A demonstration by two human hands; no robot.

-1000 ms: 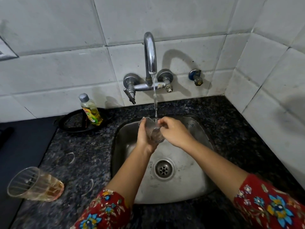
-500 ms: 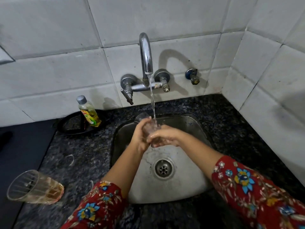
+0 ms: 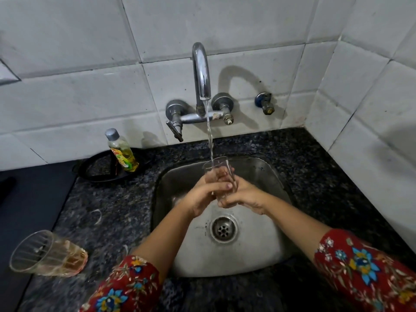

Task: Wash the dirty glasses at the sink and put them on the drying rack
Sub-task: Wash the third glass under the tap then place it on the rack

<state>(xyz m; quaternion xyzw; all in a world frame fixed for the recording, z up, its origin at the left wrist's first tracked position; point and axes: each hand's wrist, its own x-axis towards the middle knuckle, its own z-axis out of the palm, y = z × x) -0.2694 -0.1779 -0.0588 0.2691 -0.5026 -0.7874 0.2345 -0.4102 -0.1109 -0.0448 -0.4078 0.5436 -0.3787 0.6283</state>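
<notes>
A clear glass (image 3: 219, 170) stands upright over the steel sink (image 3: 265, 244), directly under the running tap (image 3: 201, 70), and water streams into its mouth. My left hand (image 3: 206, 197) wraps the glass from the left, thumb across its front. My right hand (image 3: 245, 197) grips its lower part from the right. A second glass (image 3: 47, 254) with a brownish tint lies on its side on the dark granite counter at the lower left, its mouth facing left.
A dish-soap bottle (image 3: 122, 152) with yellow liquid stands in a black round tray (image 3: 99, 170) left of the sink. Two tap handles (image 3: 174, 113) and a small wall valve (image 3: 265, 103) sit on the tiled wall. A tiled side wall closes the right.
The glass has turned upright and risen under the stream. Both hands now wrap it from either side, with the right hand lower on it than before.
</notes>
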